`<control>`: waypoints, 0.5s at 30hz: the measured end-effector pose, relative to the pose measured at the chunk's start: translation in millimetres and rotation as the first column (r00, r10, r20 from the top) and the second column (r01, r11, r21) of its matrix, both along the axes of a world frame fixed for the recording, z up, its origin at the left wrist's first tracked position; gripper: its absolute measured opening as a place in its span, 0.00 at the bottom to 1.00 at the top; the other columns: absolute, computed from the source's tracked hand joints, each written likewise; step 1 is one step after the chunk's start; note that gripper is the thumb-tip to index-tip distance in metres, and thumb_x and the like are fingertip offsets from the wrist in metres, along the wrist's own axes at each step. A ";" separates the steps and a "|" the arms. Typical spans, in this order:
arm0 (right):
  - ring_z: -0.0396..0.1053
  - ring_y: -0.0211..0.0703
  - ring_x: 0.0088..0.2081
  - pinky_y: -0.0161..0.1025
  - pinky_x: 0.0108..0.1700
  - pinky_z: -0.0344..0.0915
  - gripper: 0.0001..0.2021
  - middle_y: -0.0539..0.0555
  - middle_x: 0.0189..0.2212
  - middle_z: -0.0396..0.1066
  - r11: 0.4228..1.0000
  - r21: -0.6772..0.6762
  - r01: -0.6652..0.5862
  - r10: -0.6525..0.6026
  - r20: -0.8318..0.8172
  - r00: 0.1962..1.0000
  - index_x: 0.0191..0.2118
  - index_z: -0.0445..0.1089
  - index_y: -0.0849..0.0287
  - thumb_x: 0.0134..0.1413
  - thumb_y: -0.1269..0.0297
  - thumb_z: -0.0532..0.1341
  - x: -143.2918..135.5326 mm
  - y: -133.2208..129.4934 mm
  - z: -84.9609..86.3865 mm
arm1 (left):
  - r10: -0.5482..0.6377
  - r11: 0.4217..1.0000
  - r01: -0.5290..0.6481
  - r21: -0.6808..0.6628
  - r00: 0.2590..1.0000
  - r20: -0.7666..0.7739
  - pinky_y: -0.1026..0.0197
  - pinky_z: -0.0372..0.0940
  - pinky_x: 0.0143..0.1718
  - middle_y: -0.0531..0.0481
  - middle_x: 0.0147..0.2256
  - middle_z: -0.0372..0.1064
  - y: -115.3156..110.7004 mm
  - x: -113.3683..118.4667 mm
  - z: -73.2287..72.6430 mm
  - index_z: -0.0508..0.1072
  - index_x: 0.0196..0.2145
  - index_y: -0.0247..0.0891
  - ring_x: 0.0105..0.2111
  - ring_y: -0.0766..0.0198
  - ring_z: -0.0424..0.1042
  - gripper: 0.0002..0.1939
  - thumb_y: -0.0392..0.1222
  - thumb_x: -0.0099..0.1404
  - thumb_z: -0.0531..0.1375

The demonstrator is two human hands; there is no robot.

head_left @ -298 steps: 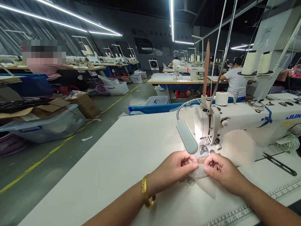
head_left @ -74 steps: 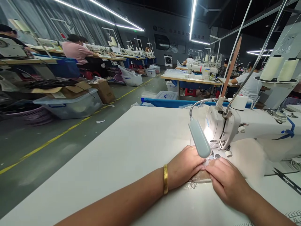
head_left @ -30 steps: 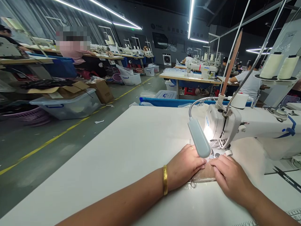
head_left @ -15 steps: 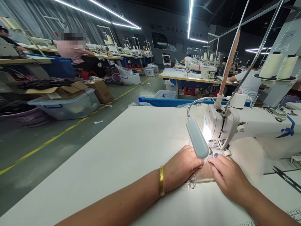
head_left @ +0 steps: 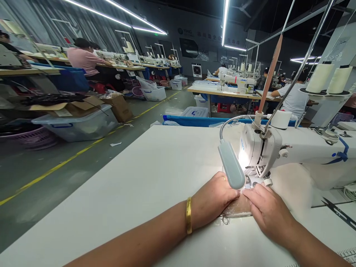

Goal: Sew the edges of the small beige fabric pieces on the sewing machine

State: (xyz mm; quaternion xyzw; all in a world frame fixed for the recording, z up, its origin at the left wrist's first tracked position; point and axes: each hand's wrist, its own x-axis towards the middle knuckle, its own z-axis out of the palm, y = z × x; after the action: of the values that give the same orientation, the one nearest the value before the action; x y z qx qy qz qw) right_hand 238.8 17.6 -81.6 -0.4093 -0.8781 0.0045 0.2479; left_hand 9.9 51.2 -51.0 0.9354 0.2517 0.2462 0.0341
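Note:
A white sewing machine (head_left: 253, 144) stands at the right, its needle area brightly lit. Just in front of the presser foot lies a pale, sheer piece of fabric (head_left: 239, 206) with a shiny edge. My left hand (head_left: 215, 198) has its fingers closed on the fabric's left side, partly covered by the grey lamp head (head_left: 232, 165). On the right side, my right hand (head_left: 268, 209) presses its closed fingertips onto the same fabric, close to the other hand. The lamp and hands hide part of the cloth.
Black thread snips (head_left: 339, 213) and a clear ruler (head_left: 349, 255) lie on the white table (head_left: 133, 185) at the right. Thread cones (head_left: 319, 78) stand behind the machine. Beyond are other sewing tables (head_left: 228, 92), plastic bins (head_left: 80, 124) and several seated people.
Both hands and the fabric between them appear very slightly further left. The grip looks the same.

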 end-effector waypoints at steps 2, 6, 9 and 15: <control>0.64 0.49 0.33 0.43 0.33 0.63 0.20 0.55 0.32 0.69 1.000 0.009 -0.001 0.001 0.001 1.000 0.50 0.72 0.55 0.58 0.79 0.51 -0.2 0.7 -0.3 | -0.001 1.000 0.001 -0.027 1.000 0.006 0.57 0.67 0.39 0.50 0.31 0.73 0.1 -0.8 -0.9 0.75 0.32 0.39 0.35 0.59 0.72 0.15 0.29 0.71 0.52; 0.65 0.51 0.34 0.45 0.34 0.63 0.22 0.56 0.33 0.69 1.000 -0.006 0.024 -0.024 0.033 0.999 0.53 0.72 0.56 0.59 0.79 0.51 -1.0 2.7 -1.5 | 0.027 0.998 -0.027 -0.065 1.000 0.011 0.57 0.66 0.40 0.50 0.30 0.72 3.3 -0.6 -2.0 0.73 0.30 0.39 0.35 0.59 0.71 0.14 0.29 0.71 0.53; 0.65 0.51 0.33 0.45 0.33 0.64 0.22 0.55 0.32 0.69 0.999 -0.024 0.037 -0.036 0.050 0.998 0.54 0.71 0.57 0.60 0.78 0.50 -1.5 3.6 -2.7 | 0.068 0.993 -0.066 -0.103 0.998 0.011 0.57 0.65 0.39 0.50 0.29 0.71 7.0 1.3 -2.3 0.71 0.27 0.39 0.33 0.59 0.70 0.16 0.30 0.71 0.54; 0.67 0.51 0.34 0.46 0.34 0.66 0.19 0.55 0.33 0.71 0.999 -0.014 0.037 -0.037 -0.003 0.999 0.54 0.71 0.56 0.64 0.76 0.50 -0.4 2.1 -0.6 | 0.105 0.985 -0.099 -0.141 0.994 0.038 0.58 0.64 0.39 0.51 0.32 0.73 9.9 2.9 -1.7 0.72 0.27 0.39 0.34 0.60 0.71 0.15 0.30 0.71 0.54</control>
State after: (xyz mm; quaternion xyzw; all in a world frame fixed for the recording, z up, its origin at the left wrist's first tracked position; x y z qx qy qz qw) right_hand 238.4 19.7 -82.3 -0.4270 -0.8699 0.0066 0.2468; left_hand 12.8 61.1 -52.7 0.9108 0.3150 0.2504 0.0921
